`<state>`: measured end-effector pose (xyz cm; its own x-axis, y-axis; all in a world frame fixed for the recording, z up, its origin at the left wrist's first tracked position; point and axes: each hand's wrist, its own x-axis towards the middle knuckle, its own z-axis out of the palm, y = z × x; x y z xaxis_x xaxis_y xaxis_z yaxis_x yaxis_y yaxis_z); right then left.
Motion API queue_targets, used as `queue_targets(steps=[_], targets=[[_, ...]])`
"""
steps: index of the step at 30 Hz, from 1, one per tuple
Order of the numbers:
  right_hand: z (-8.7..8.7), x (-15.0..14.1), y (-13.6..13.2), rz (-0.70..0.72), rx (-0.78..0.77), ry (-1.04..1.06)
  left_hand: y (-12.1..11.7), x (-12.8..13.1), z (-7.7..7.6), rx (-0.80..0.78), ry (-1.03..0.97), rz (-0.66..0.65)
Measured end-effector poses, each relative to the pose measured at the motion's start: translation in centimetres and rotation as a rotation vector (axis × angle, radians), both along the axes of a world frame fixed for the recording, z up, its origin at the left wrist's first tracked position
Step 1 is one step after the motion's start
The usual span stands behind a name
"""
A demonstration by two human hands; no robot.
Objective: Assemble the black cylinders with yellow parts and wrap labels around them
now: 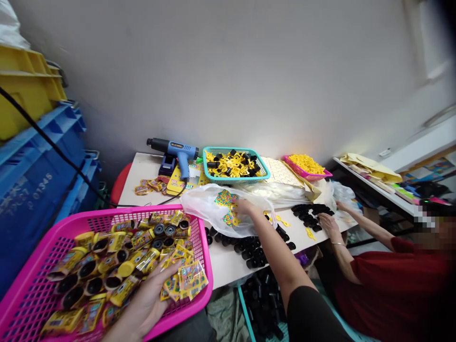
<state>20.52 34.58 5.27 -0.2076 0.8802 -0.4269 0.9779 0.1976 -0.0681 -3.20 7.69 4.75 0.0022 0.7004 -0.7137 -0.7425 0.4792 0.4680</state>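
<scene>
My left hand [155, 292] is over the right side of a pink basket [210, 266], closed on a bunch of flat yellow printed sleeves [194, 280]. Under and beside it lie many small yellow printed tubes [123, 242], some showing dark open ends. My right hand [243, 207] reaches into a white plastic bag [203, 204] on the table. It is at small pieces covered in multicoloured dots [226, 198], with yellow parts near them. The fingertips of this hand are too hidden to show whether they grip anything.
A blue heat gun [183, 156] stands at the back left. Behind the bag is a teal basket [237, 179] of yellow and black parts. Black cylinders [251, 249] line the table front. A co-worker in a red top [388, 285] handles black parts at right.
</scene>
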Motion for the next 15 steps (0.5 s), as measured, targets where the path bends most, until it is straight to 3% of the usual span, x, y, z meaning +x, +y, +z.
queue_targets(steps=[8,15], targets=[[1.1,2.7,1.7,0.039,0.047,0.166,-0.1,-0.3,-0.5,0.048,-0.018,-0.021],[3.8,2.7,0.9,0.082,0.167,0.299,0.0,-0.3,-0.5,0.044,-0.069,-0.017]])
